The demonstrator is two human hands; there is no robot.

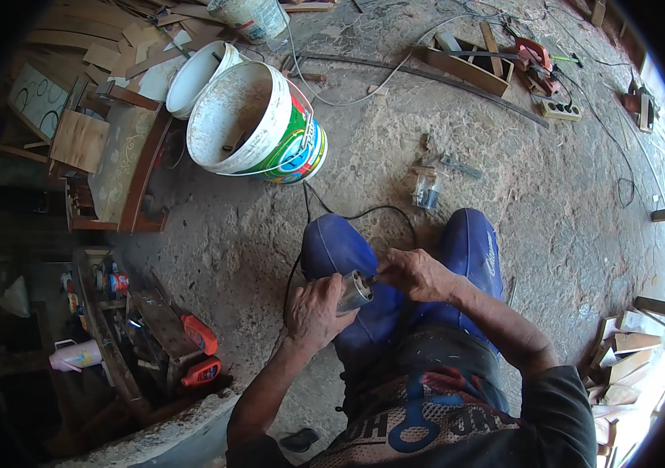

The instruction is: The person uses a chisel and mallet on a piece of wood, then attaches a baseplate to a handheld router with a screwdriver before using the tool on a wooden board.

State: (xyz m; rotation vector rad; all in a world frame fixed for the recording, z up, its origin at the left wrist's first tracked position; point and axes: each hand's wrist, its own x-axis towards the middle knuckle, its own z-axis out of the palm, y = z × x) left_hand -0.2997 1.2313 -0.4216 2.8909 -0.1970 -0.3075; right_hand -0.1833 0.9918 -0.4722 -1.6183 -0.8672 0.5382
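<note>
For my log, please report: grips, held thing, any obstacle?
Left grip around metal cylinder. Right grip at its end, hold unclear. Green-labelled bucket ahead, clear of both.

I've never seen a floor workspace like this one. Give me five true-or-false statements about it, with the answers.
1. The left hand holds a metal cylinder. True.
2. The right hand rests on the bucket's rim. False: the right hand is close to one end of the cylinder.
3. A clear container is on the floor beyond the knees. True.
4. The big bucket is solid black. False: the big bucket is white with a colourful label.
5. A white power strip lies toward the upper right. True.
</note>
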